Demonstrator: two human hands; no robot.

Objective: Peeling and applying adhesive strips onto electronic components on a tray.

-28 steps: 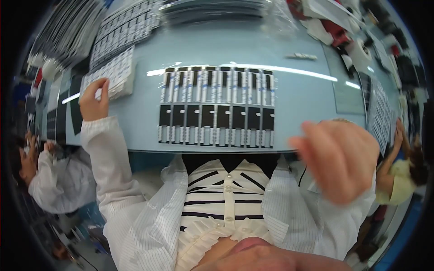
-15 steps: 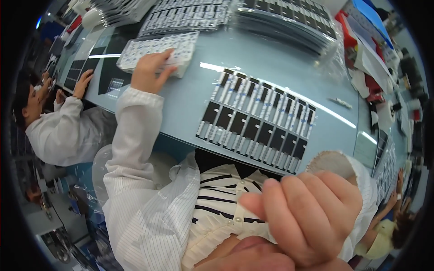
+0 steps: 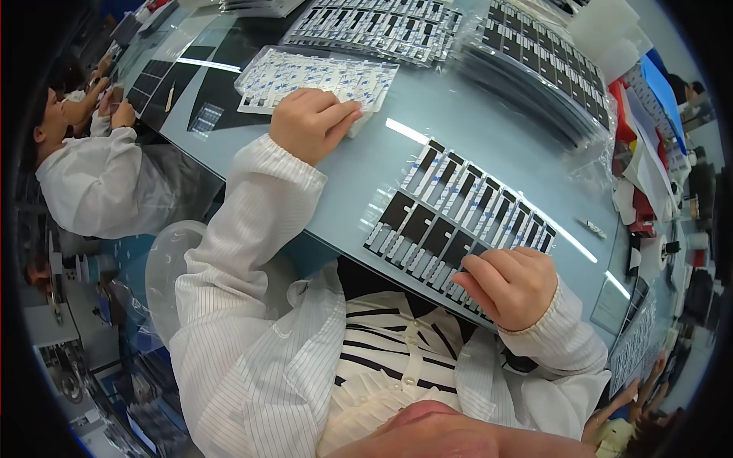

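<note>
Strip sheet (image 3: 440, 236), pt. behind R hand (image 3: 513, 286)

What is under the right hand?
The sheet of black panels and white strips shows beyond the right hand and to its left. The hand hides the sheet's near right part, so whether they touch cannot be seen.

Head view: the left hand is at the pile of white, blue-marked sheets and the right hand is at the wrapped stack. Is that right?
The right hand is misplaced: the head view shows it by the near side of the black-and-white strip sheet, not the wrapped stack. The left hand is at the white, blue-marked sheets.
</note>
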